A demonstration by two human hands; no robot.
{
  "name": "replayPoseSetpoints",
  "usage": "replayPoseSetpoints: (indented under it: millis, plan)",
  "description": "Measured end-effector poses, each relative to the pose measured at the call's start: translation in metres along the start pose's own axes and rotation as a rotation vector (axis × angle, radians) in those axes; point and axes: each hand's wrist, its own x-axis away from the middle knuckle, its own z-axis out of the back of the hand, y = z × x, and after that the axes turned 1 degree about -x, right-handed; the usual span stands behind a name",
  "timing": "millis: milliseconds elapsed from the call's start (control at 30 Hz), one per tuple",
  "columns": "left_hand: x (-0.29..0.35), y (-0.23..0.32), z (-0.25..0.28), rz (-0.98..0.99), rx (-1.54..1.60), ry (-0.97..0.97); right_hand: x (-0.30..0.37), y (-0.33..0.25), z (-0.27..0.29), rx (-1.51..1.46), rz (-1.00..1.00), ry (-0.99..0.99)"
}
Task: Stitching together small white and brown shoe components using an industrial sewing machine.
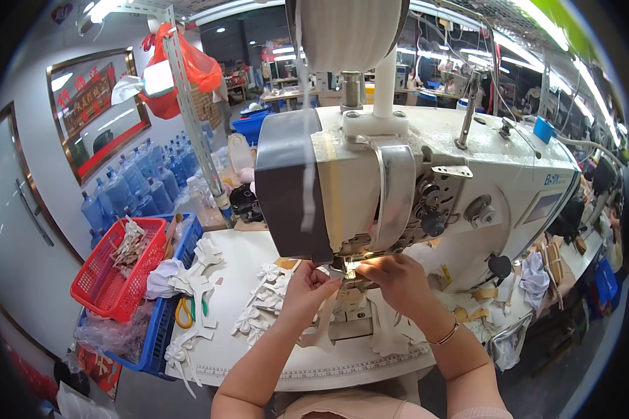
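A large sewing machine (426, 160) stands in front of me, its lit needle area (349, 269) between my hands. My left hand (309, 290) is pinched just left of the presser foot, on the edge of a pale strap-like piece (321, 328) that hangs toward me. My right hand (402, 283) is closed at the right of the foot, its fingertips partly hidden behind the needle area; what they hold is not clear. Another pale strip (384, 325) hangs below that hand. Left of my left hand lies a pile of white bow-like cut pieces (262, 300).
More white pieces (196, 283) and scissors with yellow-green handles (183, 312) lie at the table's left side. A red basket (101, 279) rests on a blue crate (150, 356). A measuring tape (314, 377) runs along the front edge. Scraps (475, 314) lie at right.
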Motion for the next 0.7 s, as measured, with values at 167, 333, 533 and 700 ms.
replayPoseSetpoints:
  millis: [167, 333, 533, 700]
  plan:
    - [0.001, -0.005, -0.002, -0.031, -0.021, 0.016, -0.001, 0.004, -0.007, -0.029, 0.021, 0.046]
    - [-0.003, -0.012, 0.001, -0.099, -0.019, -0.038, -0.002, 0.008, -0.011, -0.057, -0.01, 0.082]
    - [-0.028, 0.002, 0.01, 0.071, 0.357, -0.091, -0.001, 0.003, -0.013, -0.029, 0.0, 0.101]
    - [-0.032, 0.007, 0.004, -0.046, 0.114, -0.015, 0.001, -0.001, -0.014, -0.017, -0.009, 0.132]
